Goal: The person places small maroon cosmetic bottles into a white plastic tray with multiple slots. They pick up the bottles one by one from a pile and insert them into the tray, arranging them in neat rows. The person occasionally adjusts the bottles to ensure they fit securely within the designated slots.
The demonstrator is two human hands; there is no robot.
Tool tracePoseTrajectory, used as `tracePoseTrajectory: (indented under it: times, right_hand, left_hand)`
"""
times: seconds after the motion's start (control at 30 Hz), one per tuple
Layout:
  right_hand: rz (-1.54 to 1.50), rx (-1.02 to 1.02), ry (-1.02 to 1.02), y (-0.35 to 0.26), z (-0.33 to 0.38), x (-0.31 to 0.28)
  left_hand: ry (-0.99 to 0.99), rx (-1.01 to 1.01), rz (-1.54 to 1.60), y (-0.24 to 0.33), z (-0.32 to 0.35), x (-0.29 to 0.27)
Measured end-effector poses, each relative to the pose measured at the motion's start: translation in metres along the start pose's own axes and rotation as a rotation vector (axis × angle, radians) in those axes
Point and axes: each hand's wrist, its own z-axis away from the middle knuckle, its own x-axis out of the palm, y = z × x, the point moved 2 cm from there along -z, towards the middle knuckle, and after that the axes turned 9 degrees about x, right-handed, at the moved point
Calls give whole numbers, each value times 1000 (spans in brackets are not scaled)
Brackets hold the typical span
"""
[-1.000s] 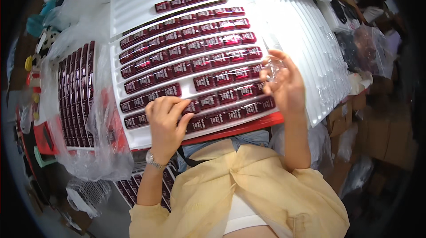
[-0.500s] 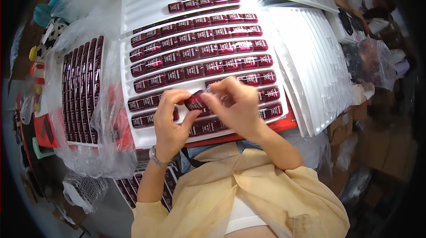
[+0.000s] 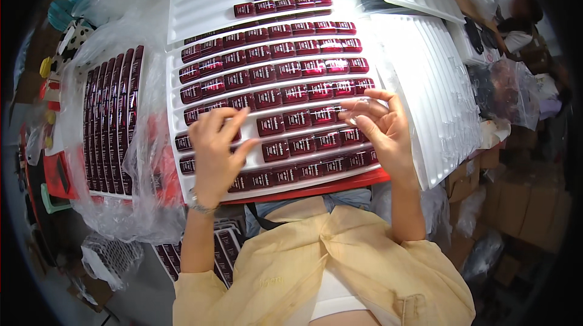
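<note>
A white ridged tray [image 3: 177, 122] holds rows of small dark red glossy bottles or packs with pale print, such as the one [image 3: 271, 125] at the gap in an upper row. Over the tray's left part hovers my left hand [image 3: 214, 153], fingers apart and nothing seen in them; it covers some of the bottles. My right hand [image 3: 388, 134] is raised at the tray's right edge with its fingers curved and apart. A small pale glint shows by its thumb; whether this is a nail or a clear scrap, I cannot make out.
Another white tray [image 3: 200, 4] with dark red rows lies beyond. To the right stand stacked white trays [image 3: 419, 83]. At left, a tray of dark packs [image 3: 112, 119] sits in clear plastic wrap [image 3: 155, 204]. Cardboard boxes [image 3: 525, 204] are at far right.
The dark red bottle that both hands held is out of them, and bottles show in that part of the tray. My hands have moved apart, the left one leftward, the right one rightward.
</note>
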Motion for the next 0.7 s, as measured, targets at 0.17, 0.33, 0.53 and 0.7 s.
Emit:
tracePoseTrajectory:
  times: [0.17,0.33,0.53,0.7]
  right_hand:
    - [-27,10,-44,3,-2,25]
    - [297,-196,-141,7,-1,74]
    - [560,-396,-172,19,15,78]
    - [808,-252,418,-30,6,-58]
  left_hand:
    - [-8,92,-13,-21,12,-16]
    - [69,93,405,31,2,-4]
    - [85,-87,855,40,4,25]
    - [91,122,152,8,0,-4]
